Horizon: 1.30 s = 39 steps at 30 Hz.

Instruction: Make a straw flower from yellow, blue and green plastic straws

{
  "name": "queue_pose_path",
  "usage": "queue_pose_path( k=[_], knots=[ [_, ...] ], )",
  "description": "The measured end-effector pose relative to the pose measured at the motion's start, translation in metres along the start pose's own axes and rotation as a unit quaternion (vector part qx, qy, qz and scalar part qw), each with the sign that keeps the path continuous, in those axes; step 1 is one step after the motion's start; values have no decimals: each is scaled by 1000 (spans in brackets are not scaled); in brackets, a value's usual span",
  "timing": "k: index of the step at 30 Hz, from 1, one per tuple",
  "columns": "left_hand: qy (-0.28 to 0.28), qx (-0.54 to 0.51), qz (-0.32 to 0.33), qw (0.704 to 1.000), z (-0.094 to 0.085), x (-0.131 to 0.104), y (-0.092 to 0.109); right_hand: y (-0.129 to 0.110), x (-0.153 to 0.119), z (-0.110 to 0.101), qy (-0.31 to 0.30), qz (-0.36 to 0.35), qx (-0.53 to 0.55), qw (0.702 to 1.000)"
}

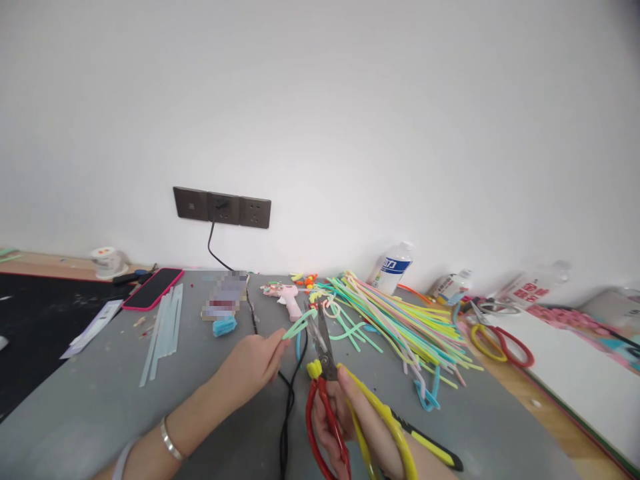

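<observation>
One phone (153, 290): far left on the grey surface (95, 400), well apart from the left hand (257, 360).
Pale sticks (167, 333): just near of phone, long axes roughly near to far.
Left hand: pinched closed on near end of the green strip (293, 329); closer of the two hands to it.
Green strip: seems doubled over, sticks out past left hand, long axis near left to far right; sits left and far of the right hand (370, 420).
Strip vs blades: far right end reaches the scissors (326, 359), slanting toward blade line; touching or between blades, cannot tell.
Scissors: long axis near to far, tips far, blades look slightly apart.
Right hand: wrapped around the red and yellow handles, near right of strip.
Stem bundle (400, 313): far right of scissors blades, loose, multicoloured, apart from both hands.
</observation>
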<state>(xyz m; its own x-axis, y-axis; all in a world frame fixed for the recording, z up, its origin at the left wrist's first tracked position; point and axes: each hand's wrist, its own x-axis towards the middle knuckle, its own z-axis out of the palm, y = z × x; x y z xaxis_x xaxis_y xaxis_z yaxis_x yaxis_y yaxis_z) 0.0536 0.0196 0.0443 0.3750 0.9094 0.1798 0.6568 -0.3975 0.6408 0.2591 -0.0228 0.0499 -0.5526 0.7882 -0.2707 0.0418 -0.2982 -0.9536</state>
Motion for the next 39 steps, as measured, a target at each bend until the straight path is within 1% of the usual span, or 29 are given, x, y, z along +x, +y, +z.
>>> queue_pose_path(
  k=[3, 7, 10, 13, 17, 21, 23, 25, 27, 29, 31, 33, 34, 36, 37, 39],
  knots=[
    [-4, 83, 0, 997, 0, 0, 2, 3, 5, -6, -13, 23, 2, 1000],
    [-32, 165, -6, 986, 0, -1, 5, 5, 10, -10, 28, 72, 46, 996],
    [-47, 182, -14, 982, 0, -2, 6, 1, 9, -7, 37, 87, 67, 993],
    [-54, 195, -12, 979, 0, -1, 5, -5, 6, -3, 53, 83, 65, 993],
    [-58, 212, -7, 976, 1, -2, 4, -9, 4, 0, 70, 99, 57, 991],
    [-71, 211, -6, 975, 1, -2, 4, -4, 5, 1, 88, 111, 49, 989],
    [-76, 210, -11, 975, 2, -3, 2, -5, 5, -1, 119, 100, 46, 987],
    [-72, 195, -17, 978, 2, -3, -1, -10, 4, -5, 149, 77, 49, 985],
    [-59, 152, -26, 986, 3, -5, -5, -19, 1, -12, 149, 54, 57, 986],
    [-43, 73, -46, 995, 4, -6, -7, -30, -2, -22, 132, 39, 56, 989],
    [-30, -19, -67, 997, 4, -7, -9, -40, -4, -32, 149, 18, 24, 988],
    [-17, -93, -78, 992, 3, -6, -11, -48, -4, -43, 198, -8, -60, 978],
    [-11, -112, -82, 990, 2, -5, -13, -52, -4, -48, 229, -23, -115, 966],
    [-8, -111, -84, 990, -1, -2, -16, -59, -4, -56, 270, -46, -223, 935],
    [-10, -97, -82, 992, -3, 1, -18, -62, -3, -59, 278, -55, -265, 922],
    [-21, -60, -68, 996, -8, 7, -21, -66, -2, -64, 267, -70, -310, 910]
  ],
)
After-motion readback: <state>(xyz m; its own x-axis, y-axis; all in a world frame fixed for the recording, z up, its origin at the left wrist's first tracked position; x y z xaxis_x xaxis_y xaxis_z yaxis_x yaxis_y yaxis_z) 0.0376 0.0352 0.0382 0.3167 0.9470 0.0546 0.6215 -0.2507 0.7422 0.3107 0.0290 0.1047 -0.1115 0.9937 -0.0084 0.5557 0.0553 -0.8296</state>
